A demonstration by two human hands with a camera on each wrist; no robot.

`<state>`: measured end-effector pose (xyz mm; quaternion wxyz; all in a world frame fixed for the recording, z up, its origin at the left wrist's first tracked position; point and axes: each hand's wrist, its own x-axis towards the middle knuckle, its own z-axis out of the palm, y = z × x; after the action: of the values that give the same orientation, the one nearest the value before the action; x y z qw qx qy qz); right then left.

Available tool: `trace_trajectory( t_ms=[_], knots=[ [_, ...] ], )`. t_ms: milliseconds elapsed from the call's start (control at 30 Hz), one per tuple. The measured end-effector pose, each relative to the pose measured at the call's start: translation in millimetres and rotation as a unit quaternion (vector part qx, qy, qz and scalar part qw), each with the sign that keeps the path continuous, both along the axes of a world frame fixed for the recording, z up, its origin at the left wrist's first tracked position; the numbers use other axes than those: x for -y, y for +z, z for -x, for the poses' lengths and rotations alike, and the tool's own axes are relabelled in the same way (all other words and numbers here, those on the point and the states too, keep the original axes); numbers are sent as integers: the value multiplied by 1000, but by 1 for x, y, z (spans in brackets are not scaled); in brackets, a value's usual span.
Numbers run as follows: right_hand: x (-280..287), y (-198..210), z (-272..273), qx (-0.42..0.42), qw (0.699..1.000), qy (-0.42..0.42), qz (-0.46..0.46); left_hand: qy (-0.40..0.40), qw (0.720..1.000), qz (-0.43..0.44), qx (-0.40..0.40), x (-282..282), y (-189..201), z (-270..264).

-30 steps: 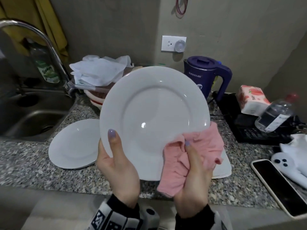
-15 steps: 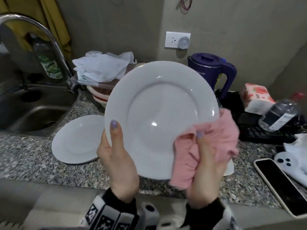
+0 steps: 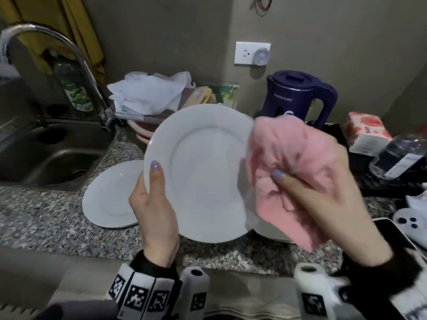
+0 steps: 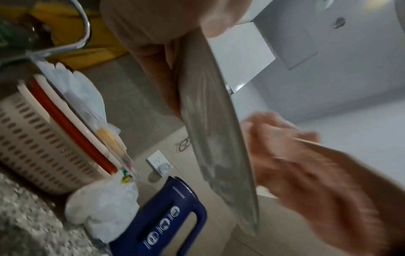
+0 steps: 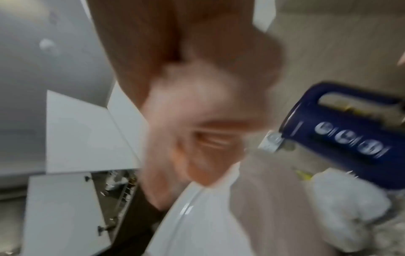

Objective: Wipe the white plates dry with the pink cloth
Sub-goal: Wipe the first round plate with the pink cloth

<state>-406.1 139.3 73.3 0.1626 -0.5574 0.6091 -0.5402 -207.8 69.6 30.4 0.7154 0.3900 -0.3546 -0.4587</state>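
Left hand (image 3: 154, 205) pinches the upright white plate (image 3: 203, 174) steady; right hand (image 3: 323, 204), bunching the pink cloth (image 3: 288, 155), should sweep firmly around the rim.

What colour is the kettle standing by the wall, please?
The kettle is dark blue; the head view shows it best.

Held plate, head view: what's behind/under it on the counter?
Behind the held plate: a second white plate flat on the granite counter, partly covered, and a pink-rimmed basket. Another white edge shows lower right; the rest is hidden.
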Motion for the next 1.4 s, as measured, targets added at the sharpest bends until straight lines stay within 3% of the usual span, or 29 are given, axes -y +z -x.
trace_trajectory(
  t_ms=[100,167,233,333,433,500,567,667,833,933,967,1033,1067,1100,1133,1200,1267,1400],
  knots=[
    [27,-2,-24,-239,971,1,-9,-31,999,-2,16,-9,0,9],
    [33,-8,-49,-322,945,27,-39,-37,998,9,49,-9,2,14],
    [27,-15,-70,-350,929,105,-52,-32,997,-5,70,-6,0,14],
    [5,-28,-70,-347,910,221,-51,-46,998,-25,19,-2,-2,5],
    [-8,-36,-56,-367,875,296,-114,-36,996,13,80,-6,-6,-4],
    [3,-28,-54,-380,881,261,-106,-46,991,34,119,-10,-7,-3],
    [25,-10,-48,-391,904,164,-47,-58,987,46,146,-11,-7,-1],
    [41,12,-31,-405,913,23,-42,-79,990,46,111,-8,-6,0],
    [28,-14,-63,-420,889,163,-81,-70,980,68,173,-7,-4,3],
    [51,-2,-34,-416,905,80,-31,-61,984,79,150,-10,-4,-2],
    [57,2,-17,-385,922,41,-13,-55,985,81,143,-13,-3,-4],
    [60,1,17,-224,974,15,-39,-39,986,87,137,-14,1,-4],
    [57,-3,26,-92,993,34,-73,-31,987,91,128,-14,2,-3],
    [52,-11,30,68,991,64,-91,-23,989,95,113,-14,4,-2],
    [45,-20,28,233,964,89,-91,-14,991,98,89,-13,6,-1],
    [28,-41,6,479,864,115,-105,4,994,90,53,-9,7,4],
    [12,-58,-27,584,794,129,-111,40,995,78,47,-7,6,12],
    [1,-83,-87,689,718,39,-86,65,996,64,23,-9,4,28]
  ],
)
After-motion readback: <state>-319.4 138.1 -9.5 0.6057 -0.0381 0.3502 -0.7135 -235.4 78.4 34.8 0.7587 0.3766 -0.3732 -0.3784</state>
